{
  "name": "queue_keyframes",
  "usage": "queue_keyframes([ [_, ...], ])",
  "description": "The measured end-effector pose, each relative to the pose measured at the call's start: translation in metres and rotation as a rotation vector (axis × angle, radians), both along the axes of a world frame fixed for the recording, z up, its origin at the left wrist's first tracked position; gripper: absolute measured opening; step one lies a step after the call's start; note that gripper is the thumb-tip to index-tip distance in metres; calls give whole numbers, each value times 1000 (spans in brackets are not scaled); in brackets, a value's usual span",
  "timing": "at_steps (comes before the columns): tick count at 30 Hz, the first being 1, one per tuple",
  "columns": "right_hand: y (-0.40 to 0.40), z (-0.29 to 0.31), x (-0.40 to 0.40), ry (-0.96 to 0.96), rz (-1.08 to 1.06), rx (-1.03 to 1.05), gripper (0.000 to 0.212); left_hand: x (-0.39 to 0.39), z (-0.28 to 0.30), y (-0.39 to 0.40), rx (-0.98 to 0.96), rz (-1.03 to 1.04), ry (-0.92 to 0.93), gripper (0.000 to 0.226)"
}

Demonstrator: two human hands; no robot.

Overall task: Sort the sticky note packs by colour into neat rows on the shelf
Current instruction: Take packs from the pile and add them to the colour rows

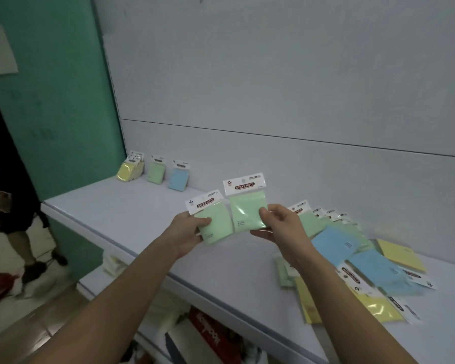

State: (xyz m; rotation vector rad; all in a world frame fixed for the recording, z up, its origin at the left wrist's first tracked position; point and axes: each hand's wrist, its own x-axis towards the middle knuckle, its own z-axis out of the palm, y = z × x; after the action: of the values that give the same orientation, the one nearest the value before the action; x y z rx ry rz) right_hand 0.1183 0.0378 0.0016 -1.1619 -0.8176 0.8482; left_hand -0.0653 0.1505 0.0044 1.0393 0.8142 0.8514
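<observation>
Fingers (pixel 204 222) of left hand (pixel 188 232) closed on one green pack (pixel 216 224), thumb across its front, header card tilted up and left; fingers of right hand (pixel 279 227) pinched on a second green pack (pixel 247 208), held nearly upright, "STICKY NOTE" printed on its white and red header. Both packs side by side in the air above the shelf (pixel 132 208), edges just touching or nearly so; hard to tell which. Started rows far back and to the left, against the rear wall: yellow stack (pixel 130 170) at the corner, green row (pixel 156 172) next, blue row (pixel 178 178) beside it, all propped upright on their lower edges. Green row lying up and left of both hands, left hand nearer, so likely first to set down, long axis vertical to match the leaning packs. Unsorted heap (pixel 357 261) at right, just beyond the right wrist: green, blue and yellow packs overlapping flat at mixed angles. Packs thin, square, pastel paper pads in glossy clear sleeves catching glare, likely slippery against each other and on the smooth pale shelf top. Lower shelf below with blurred goods, too dim to name. Sorting judged early, most packs still in the heap.
</observation>
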Motion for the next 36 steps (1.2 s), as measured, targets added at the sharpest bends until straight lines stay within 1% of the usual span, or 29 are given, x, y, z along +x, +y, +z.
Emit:
queue_keyframes([
  [2,4,4,-12,-20,-15,-11,19,-12,5,6,39,9,-9,30],
  [7,21,7,-42,-112,-131,-43,14,-53,8,32,98,-1,-49,29],
  [12,48,7,-88,-110,-233,-80,10,-109,7,73,151,-38,70,31],
  [15,69,8,-122,-109,-284,-87,7,-145,8,99,141,-55,71,33],
  [19,99,13,-164,-85,-340,-75,8,-190,10,134,96,-81,59,26],
  [23,133,12,-197,-85,-349,-81,8,-223,10,172,87,-111,61,28],
  [26,160,11,-208,-99,-353,-88,16,-234,8,203,76,-132,36,29],
  [29,187,7,-210,-85,-353,-80,17,-233,3,239,65,-140,2,29],
  [36,271,-6,-201,2,-408,-102,15,-225,-14,321,144,-156,116,28],
])
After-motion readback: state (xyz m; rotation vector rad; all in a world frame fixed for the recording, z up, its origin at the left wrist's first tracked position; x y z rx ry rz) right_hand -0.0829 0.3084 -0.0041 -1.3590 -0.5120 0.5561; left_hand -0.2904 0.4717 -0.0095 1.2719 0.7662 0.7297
